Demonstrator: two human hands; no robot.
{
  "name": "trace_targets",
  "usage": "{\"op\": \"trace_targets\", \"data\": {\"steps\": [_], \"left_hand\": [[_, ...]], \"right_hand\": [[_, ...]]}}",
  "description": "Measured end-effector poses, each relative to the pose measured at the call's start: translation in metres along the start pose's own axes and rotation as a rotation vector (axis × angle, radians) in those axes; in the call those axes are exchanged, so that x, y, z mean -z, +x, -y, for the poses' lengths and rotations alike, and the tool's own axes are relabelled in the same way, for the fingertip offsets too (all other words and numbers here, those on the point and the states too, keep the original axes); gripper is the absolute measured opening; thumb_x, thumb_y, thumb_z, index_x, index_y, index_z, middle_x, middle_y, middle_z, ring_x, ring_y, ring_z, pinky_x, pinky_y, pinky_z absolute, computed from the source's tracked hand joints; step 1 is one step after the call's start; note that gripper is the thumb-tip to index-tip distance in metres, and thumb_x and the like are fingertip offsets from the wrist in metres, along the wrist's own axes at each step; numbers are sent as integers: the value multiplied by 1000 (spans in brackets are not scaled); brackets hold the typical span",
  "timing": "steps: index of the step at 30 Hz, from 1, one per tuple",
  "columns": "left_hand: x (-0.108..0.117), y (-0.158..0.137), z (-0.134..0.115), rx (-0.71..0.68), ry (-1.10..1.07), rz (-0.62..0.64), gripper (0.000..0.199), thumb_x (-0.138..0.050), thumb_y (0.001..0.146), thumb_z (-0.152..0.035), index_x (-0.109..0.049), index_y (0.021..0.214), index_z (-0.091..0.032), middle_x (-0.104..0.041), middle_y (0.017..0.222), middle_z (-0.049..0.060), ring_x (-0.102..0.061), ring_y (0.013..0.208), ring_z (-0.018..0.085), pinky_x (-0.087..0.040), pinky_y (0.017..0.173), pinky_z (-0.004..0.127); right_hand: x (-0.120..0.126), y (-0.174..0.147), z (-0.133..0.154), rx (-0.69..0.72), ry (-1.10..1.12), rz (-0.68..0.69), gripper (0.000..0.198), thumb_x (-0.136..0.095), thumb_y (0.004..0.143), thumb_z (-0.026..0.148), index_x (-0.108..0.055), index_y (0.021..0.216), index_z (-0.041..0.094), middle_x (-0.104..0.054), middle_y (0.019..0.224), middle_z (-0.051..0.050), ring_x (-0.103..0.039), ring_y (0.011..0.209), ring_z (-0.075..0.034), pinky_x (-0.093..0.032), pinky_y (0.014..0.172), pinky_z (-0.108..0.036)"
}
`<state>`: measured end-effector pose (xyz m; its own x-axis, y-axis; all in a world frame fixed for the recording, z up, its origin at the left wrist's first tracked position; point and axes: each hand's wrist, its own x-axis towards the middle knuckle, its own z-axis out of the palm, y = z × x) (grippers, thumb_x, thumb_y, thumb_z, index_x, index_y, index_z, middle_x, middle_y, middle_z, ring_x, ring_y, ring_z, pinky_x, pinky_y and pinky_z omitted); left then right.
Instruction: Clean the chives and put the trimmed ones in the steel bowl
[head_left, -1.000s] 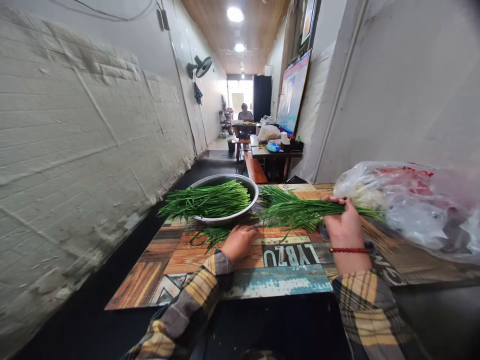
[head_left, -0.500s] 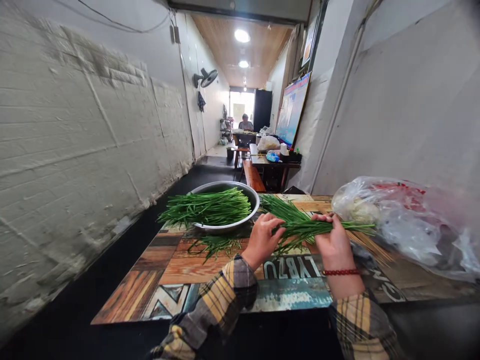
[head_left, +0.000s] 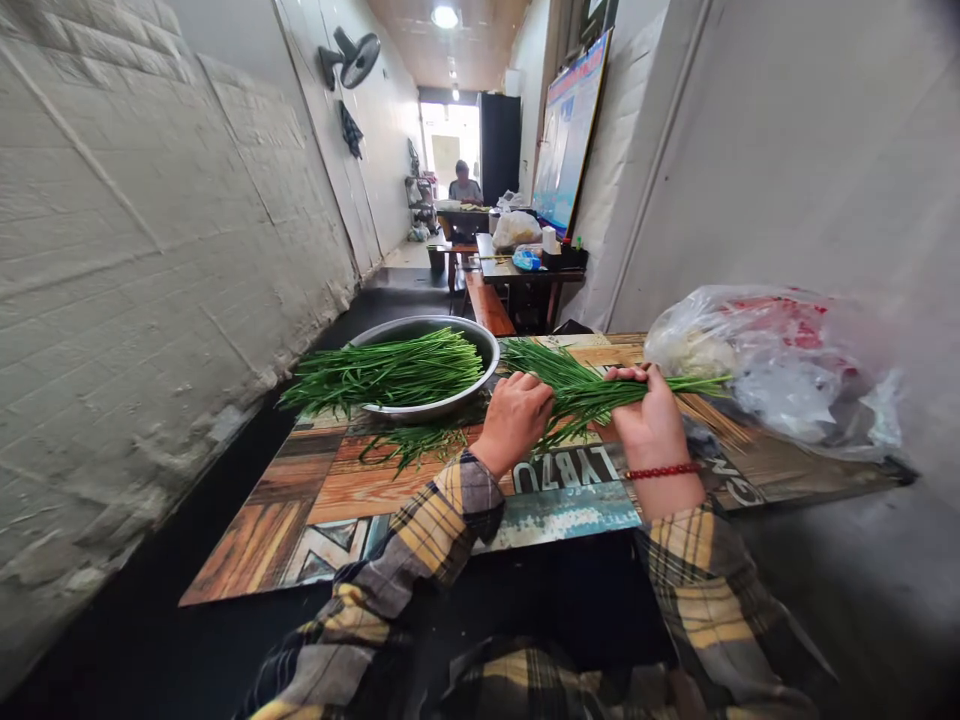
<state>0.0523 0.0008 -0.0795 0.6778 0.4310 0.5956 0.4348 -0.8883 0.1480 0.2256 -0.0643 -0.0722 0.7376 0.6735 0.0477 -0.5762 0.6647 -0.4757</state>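
My right hand (head_left: 646, 420) is closed around a bunch of garlic chives (head_left: 581, 400), whose pale stem ends stick out to the right. At the leafy left end of that bunch, my left hand (head_left: 516, 420) has its fingers curled in a pinch on the leaves; the fingertips are partly hidden. More chives (head_left: 531, 356) lie on the table just behind the bunch. To the left, a metal bowl (head_left: 491, 352) holds a thick heap of chives (head_left: 405, 370), leaves hanging over its left rim. Loose green leaves (head_left: 409, 442) are scattered in front of the bowl.
A clear plastic bag (head_left: 795, 380) with pale contents sits at the table's right, beside thin wooden sticks (head_left: 716, 420). The patterned table (head_left: 382, 480) has its front edge near me. Farther back are a bench (head_left: 487, 303), another table (head_left: 531, 270) and a seated person (head_left: 465, 187).
My view has tilted down and shifted slightly right. The left hand's fingers, parted before, have closed together at the leaf ends. My right hand keeps its hold on the bunch.
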Motion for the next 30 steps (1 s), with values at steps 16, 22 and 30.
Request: {"op": "trace_targets", "data": {"steps": [16,22,30], "left_hand": [[-24,-48,18,468,-327,-305,14,-49,88,-24,-60,93,-18,-55,88,5,-52,78,15,-41,73,28],[-54,-56,-35,519,-1006,110,27,-60,80,-39,-62,94,-16,-58,67,-1,-49,54,9,-37,54,22],[-61,-21,-54,712,-1653,167,45,-60,74,-57,-57,87,-14,-55,61,-4,-41,40,4,-25,40,18]], "right_hand": [[-15,9,6,136,-2,-148,28,-40,90,9,-31,65,20,-35,57,10,-41,50,-5,-51,62,-22],[-14,7,-9,117,2,-145,26,-42,88,10,-34,65,20,-36,57,10,-44,50,-4,-52,63,-21],[-3,4,-12,97,-8,-106,26,-49,84,12,-35,64,20,-38,58,10,-45,49,-4,-52,61,-20]]}}
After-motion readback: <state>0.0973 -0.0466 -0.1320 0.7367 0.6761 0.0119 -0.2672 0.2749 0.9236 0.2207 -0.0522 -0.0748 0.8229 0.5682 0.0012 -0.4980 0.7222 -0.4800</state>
